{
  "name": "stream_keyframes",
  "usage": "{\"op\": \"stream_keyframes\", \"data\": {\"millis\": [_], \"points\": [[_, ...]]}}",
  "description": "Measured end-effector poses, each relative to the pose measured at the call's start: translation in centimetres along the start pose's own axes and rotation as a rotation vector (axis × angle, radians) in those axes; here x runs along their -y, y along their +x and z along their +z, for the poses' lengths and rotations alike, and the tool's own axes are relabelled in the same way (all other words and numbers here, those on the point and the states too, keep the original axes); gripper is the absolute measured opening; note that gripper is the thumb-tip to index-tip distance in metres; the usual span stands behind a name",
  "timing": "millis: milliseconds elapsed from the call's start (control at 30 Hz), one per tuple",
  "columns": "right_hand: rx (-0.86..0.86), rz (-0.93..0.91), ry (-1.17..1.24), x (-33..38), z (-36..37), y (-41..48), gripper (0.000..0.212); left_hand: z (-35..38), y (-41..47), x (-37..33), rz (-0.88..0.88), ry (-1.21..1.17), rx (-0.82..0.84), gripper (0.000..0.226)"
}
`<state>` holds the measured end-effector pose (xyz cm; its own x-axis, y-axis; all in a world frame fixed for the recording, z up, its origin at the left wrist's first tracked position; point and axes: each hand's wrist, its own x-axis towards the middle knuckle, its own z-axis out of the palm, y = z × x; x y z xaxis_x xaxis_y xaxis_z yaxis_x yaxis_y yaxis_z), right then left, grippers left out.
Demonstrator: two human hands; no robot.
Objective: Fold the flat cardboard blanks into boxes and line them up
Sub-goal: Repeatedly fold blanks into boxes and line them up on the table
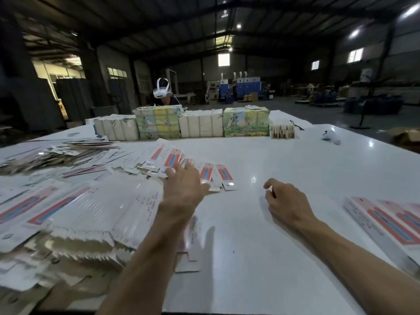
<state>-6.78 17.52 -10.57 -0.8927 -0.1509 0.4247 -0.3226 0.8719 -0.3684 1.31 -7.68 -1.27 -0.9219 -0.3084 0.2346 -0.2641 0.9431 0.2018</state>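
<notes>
A fanned spread of flat white blanks with red and blue stripes (172, 159) lies mid-table. My left hand (185, 184) reaches over its near edge, fingers apart, touching or just above the blanks, gripping nothing that I can see. Fingers loosely curled, my right hand (285, 201) hovers over bare table to the right and holds nothing. Folded boxes (381, 220) lie side by side at the right edge. A big heap of flat blanks (91, 214) fills the near left. One loose blank (191, 251) lies under my left forearm.
Bundled packs of blanks (200, 123) form a row across the far side of the white table (272, 160). A person with a white headset (161, 92) sits behind them. A small white device (330, 136) lies far right. More scattered blanks (56, 153) sit far left.
</notes>
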Motion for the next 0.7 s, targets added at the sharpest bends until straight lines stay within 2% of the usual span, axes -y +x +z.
{"op": "stream_keyframes", "data": {"millis": [67, 167, 300, 467, 500, 600, 700], "points": [[0.003, 0.0, 0.028, 0.1, 0.0, 0.0, 0.023, -1.6, -1.0, 2.7, -0.133, 0.191, 0.022, 0.104], [-0.001, 0.005, 0.061, 0.1, -0.2, 0.0, 0.022, -2.7, -2.4, 5.4, -0.241, 0.273, 0.076, 0.118], [0.0, 0.014, 0.091, 0.3, -0.4, -0.3, 0.022, -2.8, -3.3, 6.5, -0.26, 0.174, 0.138, 0.094], [0.0, 0.024, 0.109, 0.2, -0.4, -0.5, 0.022, -3.2, -3.4, 6.1, -0.208, 0.135, 0.035, 0.093], [-0.003, 0.024, 0.116, 0.1, -0.4, -0.4, 0.022, -3.3, -3.4, 5.9, -0.183, 0.136, 0.002, 0.086], [-0.005, 0.023, 0.129, 0.1, -0.4, -0.3, 0.022, -4.2, -3.1, 5.6, -0.095, 0.028, -0.039, 0.041], [-0.006, 0.03, 0.153, 0.1, -0.4, -0.2, 0.021, -6.1, -2.7, 4.8, 0.005, -0.132, 0.011, 0.018]]}}
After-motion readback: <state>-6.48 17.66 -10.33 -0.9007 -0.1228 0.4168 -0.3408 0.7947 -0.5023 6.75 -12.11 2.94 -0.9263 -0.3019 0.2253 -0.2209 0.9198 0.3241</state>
